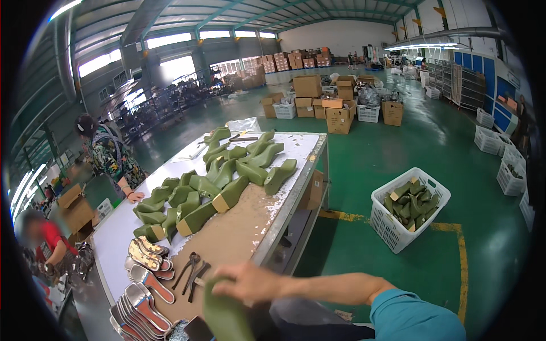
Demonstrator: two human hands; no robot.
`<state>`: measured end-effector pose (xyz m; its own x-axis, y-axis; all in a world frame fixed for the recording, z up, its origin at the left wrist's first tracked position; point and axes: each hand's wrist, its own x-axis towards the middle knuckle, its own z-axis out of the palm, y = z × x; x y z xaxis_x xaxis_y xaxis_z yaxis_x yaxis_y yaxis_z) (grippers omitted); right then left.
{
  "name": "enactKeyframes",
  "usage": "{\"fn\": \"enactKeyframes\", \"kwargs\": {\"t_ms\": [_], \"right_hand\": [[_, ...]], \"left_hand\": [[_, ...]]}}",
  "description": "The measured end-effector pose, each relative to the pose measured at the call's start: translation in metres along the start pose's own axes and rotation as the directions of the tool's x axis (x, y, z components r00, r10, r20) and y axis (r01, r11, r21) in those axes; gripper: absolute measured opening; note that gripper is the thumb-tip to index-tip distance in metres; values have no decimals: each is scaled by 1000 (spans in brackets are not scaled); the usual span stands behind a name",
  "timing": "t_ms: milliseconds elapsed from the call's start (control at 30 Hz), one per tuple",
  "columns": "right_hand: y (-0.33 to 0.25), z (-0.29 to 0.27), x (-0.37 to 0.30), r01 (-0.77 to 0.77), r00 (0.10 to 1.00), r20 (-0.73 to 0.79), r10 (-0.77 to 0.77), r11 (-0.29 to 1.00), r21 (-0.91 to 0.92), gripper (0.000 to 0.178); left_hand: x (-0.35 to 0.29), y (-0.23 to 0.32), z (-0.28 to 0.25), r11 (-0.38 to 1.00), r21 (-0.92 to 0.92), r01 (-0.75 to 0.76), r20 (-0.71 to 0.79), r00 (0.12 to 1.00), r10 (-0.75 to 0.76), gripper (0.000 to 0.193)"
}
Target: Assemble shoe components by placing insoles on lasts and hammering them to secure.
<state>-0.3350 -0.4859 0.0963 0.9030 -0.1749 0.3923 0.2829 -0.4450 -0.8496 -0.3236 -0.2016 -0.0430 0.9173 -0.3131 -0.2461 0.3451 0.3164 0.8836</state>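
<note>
My right hand (250, 282) is closed round the top of a green shoe last (224, 312), held low in front of me at the table's near edge. Both are smeared by motion. My left hand is out of sight. Just left of the last, a pair of pincers (186, 271) and a hammer (197, 280) lie on brown board. Beside them sit stacked insoles (139, 312) with silvery edges and a bundle of patterned, gold-coloured soles (147, 254). Many more green shoe lasts (199, 186) lie piled across the table's middle and far end.
The white-topped table (116, 241) has a metal edge on its right. A white plastic crate (392, 233) of green lasts stands on the green floor to the right. Another person (108, 150) stands at the table's left side. Cardboard boxes (340, 116) are grouped farther back.
</note>
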Motion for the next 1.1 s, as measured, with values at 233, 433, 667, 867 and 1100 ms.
{"fn": "enactKeyframes", "kwargs": {"t_ms": [233, 433, 667, 867, 1100], "right_hand": [[4, 104, -22, -262, 784, 577, 230, 965, -28, 71], [-12, 100, -39, 379, 923, -72, -377, 925, 15, 26], [-68, 20, -36, 586, 808, -357, -468, 698, 412, 17], [-50, 36, -40, 529, 848, -345, -402, 673, 516, 17], [-47, 38, -48, 489, 871, -330, -365, 710, 507, 17]], "left_hand": [[-84, -13, 29, 991, 130, -40, 18, 999, 38, 65], [-96, -22, -15, 822, -368, 435, 39, 890, -454, 66], [-107, -69, -51, 812, -356, 462, 248, 885, -394, 81], [-133, -74, -48, 857, -310, 412, 106, 911, -399, 80], [-136, -70, -44, 846, -250, 471, 151, 882, -446, 81]]}}
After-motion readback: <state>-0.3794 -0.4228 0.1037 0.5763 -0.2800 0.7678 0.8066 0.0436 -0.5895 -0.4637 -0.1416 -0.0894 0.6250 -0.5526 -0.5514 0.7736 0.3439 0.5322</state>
